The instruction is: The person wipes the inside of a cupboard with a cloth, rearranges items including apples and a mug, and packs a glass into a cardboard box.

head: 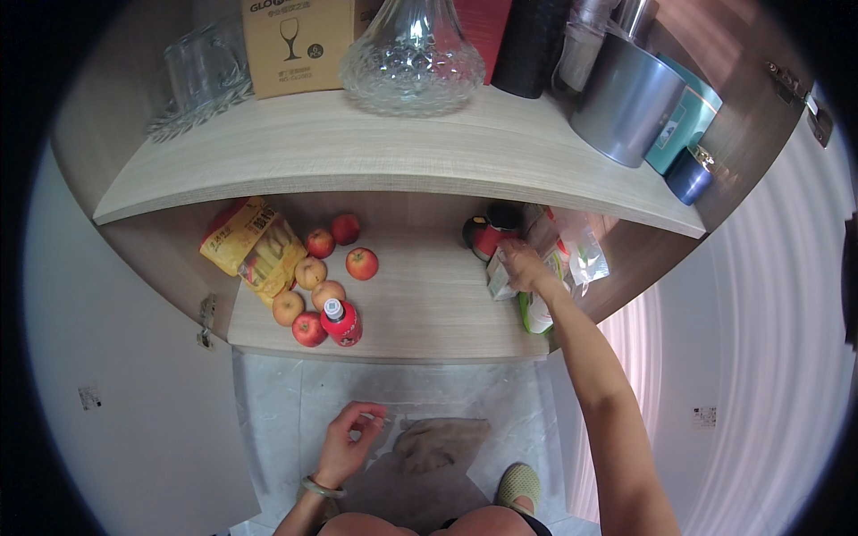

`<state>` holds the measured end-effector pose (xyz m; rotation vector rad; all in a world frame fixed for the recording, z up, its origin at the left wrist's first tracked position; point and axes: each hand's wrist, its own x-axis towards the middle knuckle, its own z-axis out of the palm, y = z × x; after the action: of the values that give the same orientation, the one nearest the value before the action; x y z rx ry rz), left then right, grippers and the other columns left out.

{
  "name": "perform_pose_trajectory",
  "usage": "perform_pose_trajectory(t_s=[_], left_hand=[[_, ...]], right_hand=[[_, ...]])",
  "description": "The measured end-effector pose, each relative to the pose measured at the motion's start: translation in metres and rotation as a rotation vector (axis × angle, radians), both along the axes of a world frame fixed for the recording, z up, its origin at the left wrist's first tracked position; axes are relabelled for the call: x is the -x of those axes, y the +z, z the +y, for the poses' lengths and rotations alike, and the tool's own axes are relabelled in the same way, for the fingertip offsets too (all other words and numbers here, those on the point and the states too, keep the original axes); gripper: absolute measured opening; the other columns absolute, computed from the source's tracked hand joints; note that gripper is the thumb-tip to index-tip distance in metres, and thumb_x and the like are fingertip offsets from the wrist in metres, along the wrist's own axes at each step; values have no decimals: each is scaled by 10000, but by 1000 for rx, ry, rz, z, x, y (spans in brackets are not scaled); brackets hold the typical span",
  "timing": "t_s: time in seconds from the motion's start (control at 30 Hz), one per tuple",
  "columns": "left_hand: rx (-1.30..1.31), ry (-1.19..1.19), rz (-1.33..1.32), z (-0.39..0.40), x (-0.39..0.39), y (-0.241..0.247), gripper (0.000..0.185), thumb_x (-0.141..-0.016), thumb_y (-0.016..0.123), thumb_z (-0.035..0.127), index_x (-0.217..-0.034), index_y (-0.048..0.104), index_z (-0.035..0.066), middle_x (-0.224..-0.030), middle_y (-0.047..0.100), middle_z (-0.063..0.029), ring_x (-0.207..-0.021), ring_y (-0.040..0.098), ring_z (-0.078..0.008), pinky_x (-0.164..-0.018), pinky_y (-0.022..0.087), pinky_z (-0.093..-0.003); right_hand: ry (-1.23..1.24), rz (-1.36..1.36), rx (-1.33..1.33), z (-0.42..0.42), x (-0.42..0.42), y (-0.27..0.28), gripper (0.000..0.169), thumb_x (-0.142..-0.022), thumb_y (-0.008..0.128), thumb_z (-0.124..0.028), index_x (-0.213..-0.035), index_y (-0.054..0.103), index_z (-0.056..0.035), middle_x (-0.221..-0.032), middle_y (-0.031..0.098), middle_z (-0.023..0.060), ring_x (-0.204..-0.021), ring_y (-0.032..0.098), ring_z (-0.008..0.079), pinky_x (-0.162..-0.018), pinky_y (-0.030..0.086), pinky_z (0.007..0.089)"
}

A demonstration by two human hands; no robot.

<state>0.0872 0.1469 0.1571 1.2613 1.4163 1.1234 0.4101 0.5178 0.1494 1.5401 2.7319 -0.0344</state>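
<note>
My right hand (524, 265) reaches into the right side of the lower cabinet shelf. It touches or lies just over a small pale carton (500, 280); its fingertips are partly hidden, so a grip cannot be made out. Just behind the hand is a red and black vessel with a handle (493, 234). To the right, a clear plastic bag (586, 251) leans over other packages, and a white and green package (538, 315) sits below my wrist. My left hand (350, 435), with a bangle at the wrist, hangs over the floor, its fingers loosely curved around nothing.
On the lower shelf's left are several apples (362, 264), a red bottle (343, 324) and a yellow food bag (258, 244). The upper shelf (402, 151) overhangs, bearing a glass decanter (412, 67) and a metal canister (627, 100). A cloth (442, 442) lies on the floor between open doors.
</note>
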Motion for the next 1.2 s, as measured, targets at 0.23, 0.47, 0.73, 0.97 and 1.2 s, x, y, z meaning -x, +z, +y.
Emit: perform_pose_trajectory(t_s=[0.23,0.47,0.73,0.97,1.2], left_hand=[[13,1,8,-2,1,-2,161,-912,621,74,-1065,645,29,-985,672,-41,-745,600,-95,-697,484,-250],[32,-38,45,-4,4,-3,183,-915,601,34,-1097,622,37,-1003,662,-33,-821,627,-100,-776,500,-267],[95,-30,27,-5,2,-3,178,-922,593,44,-1097,626,44,-988,669,-24,-833,637,-95,-768,496,-258],[93,-67,58,-1,-1,-3,174,-931,603,64,-1101,624,36,-978,671,-32,-822,633,-91,-758,500,-255],[71,-78,25,-4,1,-12,183,-934,595,60,-1114,623,37,-1001,672,-39,-821,625,-93,-774,503,-267]], right_hand=[[-109,36,-178,-14,9,1,630,-730,606,19,-1334,455,-73,-1350,473,193,-1219,516,355,-1013,433,464],[-221,-88,-326,-29,30,-13,568,-797,592,-36,-1341,442,-97,-1335,487,160,-1222,518,304,-972,436,466],[-270,0,-430,-56,30,-33,733,-725,763,-217,-1357,411,-97,-1323,446,158,-1253,431,337,-1028,377,454],[-337,-20,-418,-48,31,-38,698,-755,738,-258,-1350,427,-66,-1324,455,170,-1212,454,341,-1015,381,431],[-350,-16,-411,-38,29,-28,734,-904,518,-406,-1452,316,38,-1498,335,237,-1319,389,341,-1092,281,466]])
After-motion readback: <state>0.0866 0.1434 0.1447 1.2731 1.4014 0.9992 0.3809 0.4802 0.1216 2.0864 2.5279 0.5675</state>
